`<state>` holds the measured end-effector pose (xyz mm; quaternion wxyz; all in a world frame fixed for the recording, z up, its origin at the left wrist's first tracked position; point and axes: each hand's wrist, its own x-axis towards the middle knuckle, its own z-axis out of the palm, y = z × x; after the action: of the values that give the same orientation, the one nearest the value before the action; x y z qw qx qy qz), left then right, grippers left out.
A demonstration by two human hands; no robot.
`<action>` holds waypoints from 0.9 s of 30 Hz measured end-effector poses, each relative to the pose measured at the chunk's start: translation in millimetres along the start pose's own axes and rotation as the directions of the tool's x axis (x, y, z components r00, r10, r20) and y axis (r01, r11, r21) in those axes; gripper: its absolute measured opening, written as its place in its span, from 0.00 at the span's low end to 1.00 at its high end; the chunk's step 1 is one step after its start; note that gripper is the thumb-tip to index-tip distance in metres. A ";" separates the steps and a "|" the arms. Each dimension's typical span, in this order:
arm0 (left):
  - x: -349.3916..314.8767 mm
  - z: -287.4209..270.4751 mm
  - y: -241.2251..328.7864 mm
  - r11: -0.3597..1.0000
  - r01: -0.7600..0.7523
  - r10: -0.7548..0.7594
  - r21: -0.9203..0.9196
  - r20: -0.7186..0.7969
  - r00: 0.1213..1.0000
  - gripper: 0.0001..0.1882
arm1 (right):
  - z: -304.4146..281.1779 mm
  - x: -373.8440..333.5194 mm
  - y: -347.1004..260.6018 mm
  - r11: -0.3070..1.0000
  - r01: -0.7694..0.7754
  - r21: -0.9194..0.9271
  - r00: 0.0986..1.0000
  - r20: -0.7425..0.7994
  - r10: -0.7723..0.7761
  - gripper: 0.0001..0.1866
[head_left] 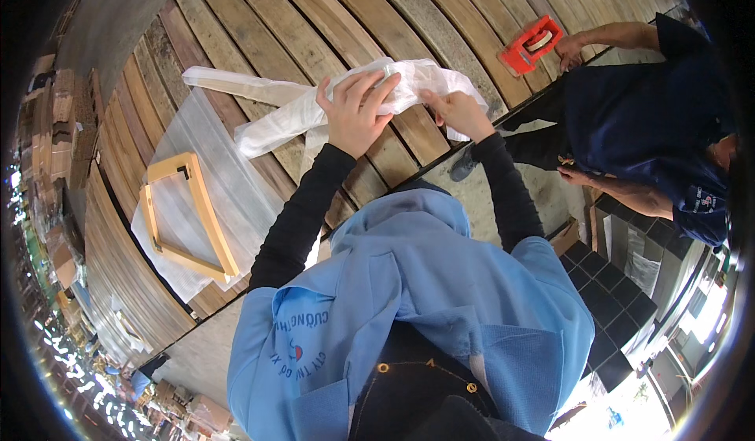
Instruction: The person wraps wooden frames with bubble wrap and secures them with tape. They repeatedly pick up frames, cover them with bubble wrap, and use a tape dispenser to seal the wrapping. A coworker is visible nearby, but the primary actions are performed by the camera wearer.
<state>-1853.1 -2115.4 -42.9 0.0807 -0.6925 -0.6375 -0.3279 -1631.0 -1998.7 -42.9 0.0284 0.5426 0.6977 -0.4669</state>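
Note:
A long bundle wrapped in thin white foam sheet [303, 122] lies across the slatted wooden tabletop [425, 138]. What is inside the wrap is hidden. My left hand [359, 114] grips the bundle from above, its fingers bent over the top near the middle. Towards the bundle's right end, my right hand [462, 114] pinches the wrap between thumb and fingers. A narrow strip of the same foam sticks out at the far left. On a flat foam sheet [228, 158] left of my arms rests a light yellow wooden frame [208, 217], with a small dark fitting at one corner.
At the right, a co-worker in dark clothes [637, 118] has one hand [569, 50] beside a red tape dispenser [533, 45] on the table. Dark stacked blocks [605, 303] stand behind me on the right. Cardboard stacks [75, 134] line the far left.

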 end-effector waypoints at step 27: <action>5.4 -73.9 -114.6 0.842 0.429 -0.483 -0.328 -0.101 0.870 0.21 | 160.0 108.9 -36.9 0.913 -0.053 0.404 0.883 -0.408 0.231 0.47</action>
<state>-1986.4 -2130.1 -17.9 -0.0470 -0.4920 -0.7183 -0.4897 -1779.3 -2027.4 -169.5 -0.2039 0.6808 0.5386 -0.4526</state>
